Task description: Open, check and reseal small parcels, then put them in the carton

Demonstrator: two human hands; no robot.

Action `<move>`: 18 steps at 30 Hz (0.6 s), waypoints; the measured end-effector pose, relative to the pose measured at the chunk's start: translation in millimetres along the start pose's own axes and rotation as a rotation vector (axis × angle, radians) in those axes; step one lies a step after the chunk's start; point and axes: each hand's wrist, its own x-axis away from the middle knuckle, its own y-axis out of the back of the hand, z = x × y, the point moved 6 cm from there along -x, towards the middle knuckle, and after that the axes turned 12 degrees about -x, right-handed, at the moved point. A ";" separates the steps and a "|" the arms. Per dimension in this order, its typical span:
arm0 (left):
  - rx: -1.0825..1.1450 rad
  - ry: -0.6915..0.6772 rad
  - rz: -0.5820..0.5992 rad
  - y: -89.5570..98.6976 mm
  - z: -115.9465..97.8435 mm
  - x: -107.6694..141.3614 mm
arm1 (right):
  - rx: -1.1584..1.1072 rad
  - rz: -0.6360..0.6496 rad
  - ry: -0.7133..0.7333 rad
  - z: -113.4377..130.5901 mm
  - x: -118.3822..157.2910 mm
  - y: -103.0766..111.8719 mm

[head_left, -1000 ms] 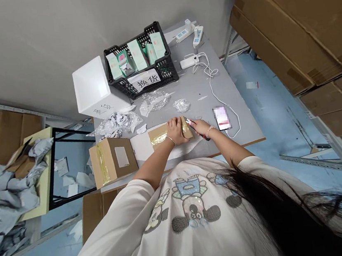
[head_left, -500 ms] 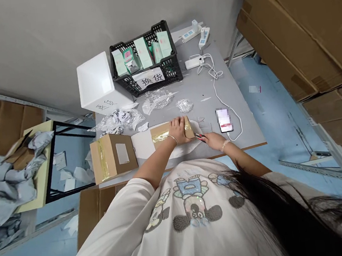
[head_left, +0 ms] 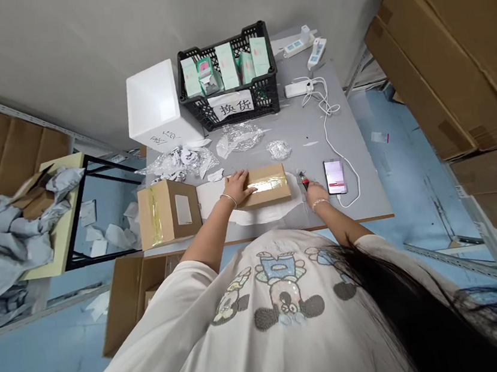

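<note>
My left hand (head_left: 237,188) lies over the left end of a cardboard box (head_left: 272,194), fingers across its top and thumb apart, holding it against the table. Shiny yellowish tape runs along the box's top. White sheet material (head_left: 261,214) lies under it. My right hand (head_left: 316,194) is closed around a red and black utility knife (head_left: 305,182), just right of the box and apart from it. The knife points away from me; whether its blade is out is hard to see.
A bigger taped carton (head_left: 167,211) stands left. Behind are a white bin (head_left: 151,128), a black crate (head_left: 265,96) of pale green boxes and crumpled plastic wrap (head_left: 240,138). A phone (head_left: 335,176) charges at right, its cable (head_left: 356,179) running to power strips (head_left: 297,89).
My left hand has moved from the box's right end to its left end. The box's tape now shows toward the right. The knife has come away from the box's right corner.
</note>
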 end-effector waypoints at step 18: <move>-0.049 -0.072 -0.096 -2.7 -10.4 -2.3 | 0.193 -0.108 0.922 130.8 80.6 -28.5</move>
